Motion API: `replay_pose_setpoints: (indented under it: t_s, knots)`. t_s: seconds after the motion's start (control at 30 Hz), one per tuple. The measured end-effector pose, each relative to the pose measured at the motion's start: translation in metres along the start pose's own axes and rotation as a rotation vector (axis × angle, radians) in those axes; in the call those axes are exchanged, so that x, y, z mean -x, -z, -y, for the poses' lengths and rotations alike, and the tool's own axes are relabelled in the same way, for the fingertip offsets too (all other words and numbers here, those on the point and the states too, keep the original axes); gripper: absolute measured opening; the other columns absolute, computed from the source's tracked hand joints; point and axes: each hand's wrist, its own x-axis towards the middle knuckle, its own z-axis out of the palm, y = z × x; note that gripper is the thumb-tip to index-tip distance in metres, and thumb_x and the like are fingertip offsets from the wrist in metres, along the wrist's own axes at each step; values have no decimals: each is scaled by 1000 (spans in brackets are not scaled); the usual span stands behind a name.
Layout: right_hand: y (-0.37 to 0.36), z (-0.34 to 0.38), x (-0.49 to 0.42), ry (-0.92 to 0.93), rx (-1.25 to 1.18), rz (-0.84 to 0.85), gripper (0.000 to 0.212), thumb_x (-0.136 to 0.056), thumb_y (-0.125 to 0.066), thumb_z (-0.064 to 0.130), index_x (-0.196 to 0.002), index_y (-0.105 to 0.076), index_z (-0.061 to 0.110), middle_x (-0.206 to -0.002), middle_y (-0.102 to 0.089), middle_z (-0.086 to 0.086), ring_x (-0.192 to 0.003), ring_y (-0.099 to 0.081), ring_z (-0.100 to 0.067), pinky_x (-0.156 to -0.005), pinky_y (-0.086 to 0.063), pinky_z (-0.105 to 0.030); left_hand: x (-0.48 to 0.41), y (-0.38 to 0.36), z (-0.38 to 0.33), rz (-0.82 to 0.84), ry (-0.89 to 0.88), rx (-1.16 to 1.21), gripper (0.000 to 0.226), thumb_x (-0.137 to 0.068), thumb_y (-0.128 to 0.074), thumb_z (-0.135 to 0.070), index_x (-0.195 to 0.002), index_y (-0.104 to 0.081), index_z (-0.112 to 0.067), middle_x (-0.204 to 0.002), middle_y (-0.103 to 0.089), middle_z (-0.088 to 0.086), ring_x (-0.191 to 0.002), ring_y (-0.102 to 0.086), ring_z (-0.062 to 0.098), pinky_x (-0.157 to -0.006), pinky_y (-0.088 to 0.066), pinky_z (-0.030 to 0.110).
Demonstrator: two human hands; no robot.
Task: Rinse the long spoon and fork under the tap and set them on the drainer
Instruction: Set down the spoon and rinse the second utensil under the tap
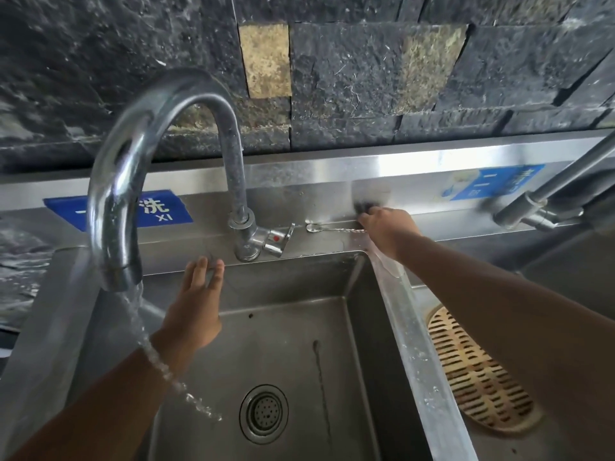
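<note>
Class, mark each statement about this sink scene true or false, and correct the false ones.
1. Water is running from the tap. True.
2. The left hand rests on the tap's lever. False: it is over the basin, apart from the lever.
3. The long spoon lies on the ledge behind the basin. True.
4. The slatted mat lies beside the drain. False: it lies in the neighbouring basin, to the right.

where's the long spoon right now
Head view: the long spoon lies on the sink's back ledge, just right of the tap lever, its handle end at the right hand.
</note>
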Motion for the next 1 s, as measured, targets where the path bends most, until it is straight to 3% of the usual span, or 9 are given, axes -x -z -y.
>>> replay_pose_setpoints:
  t_s: [0.17,0.3,0.43,0.5,0.6,0.7,0.8,0.87,1.0]
  knots:
    - [5,12,-1,87,89,11,24,-91,-51,9,-111,-65,13,-107,-68,-6,-98,-69,-30,-70,-50,-34,0,-4,4,-14,-10,12,100,-79,-57,5,-155,2,-22,-163,10,10,-150,9,32,-109,-42,46]
    - [10,12,10,91,55,12,18,-91,-52,13,-106,-63,14,-104,-69,-6,-95,-69,-32,-65,-40,-33,4,4,-2,-1,4,-6,99,-80,-58,3,-155,2,-23,-162,10,10,-150,8,31,-107,-43,44]
    - [18,14,39,19,-8,4,17,-89,-53,16,-105,-60,15,-103,-68,-5,-93,-69,-31,-65,-43,-33,7,22,-11,61,12,-38,90,-86,-55,1,-155,-1,-18,-163,7,12,-150,4,32,-117,-28,45]
    - [22,23,57,-42,-102,24,18,-90,-51,19,-106,-60,15,-104,-69,-8,-93,-69,-33,-69,-47,-33,5,33,-15,97,22,-52,86,-88,-55,-1,-155,-4,-15,-163,4,15,-150,-1,33,-121,-18,41]
    - [29,46,87,-185,-530,19,12,-85,-55,14,-92,-65,13,-92,-71,-14,-80,-66,-32,-71,-54,-34,9,37,-18,144,16,-20,75,-91,-53,0,-154,-14,-7,-161,-3,20,-149,-10,35,-121,-17,38]
    - [32,86,115,-315,-801,3,8,-79,-62,11,-83,-68,14,-84,-72,-9,-80,-67,-28,-71,-56,-33,29,30,-13,205,-28,100,72,-94,-48,-2,-153,-7,-1,-162,-2,19,-150,-9,31,-121,-11,32]
    - [38,132,136,-397,-1001,34,3,-76,-66,15,-76,-65,18,-74,-71,0,-75,-68,-22,-64,-53,-30,57,24,-8,138,-23,303,69,-92,-52,-6,-152,-19,-4,-159,-21,17,-143,-31,29,-116,-29,30]
    - [46,162,143,-420,-1159,45,5,-72,-66,14,-71,-64,18,-68,-71,-1,-70,-70,-22,-64,-57,-34,78,25,-9,63,55,511,56,-91,-55,-9,-145,-39,-7,-148,-43,17,-129,-50,28,-99,-44,27]
    - [69,217,149,-408,-1408,36,8,-72,-69,9,-70,-63,14,-67,-73,-9,-65,-73,-28,-64,-62,-43,128,40,-15,152,241,1033,14,-94,-57,-9,-104,-65,-6,-110,-70,19,-89,-70,32,-70,-49,31]
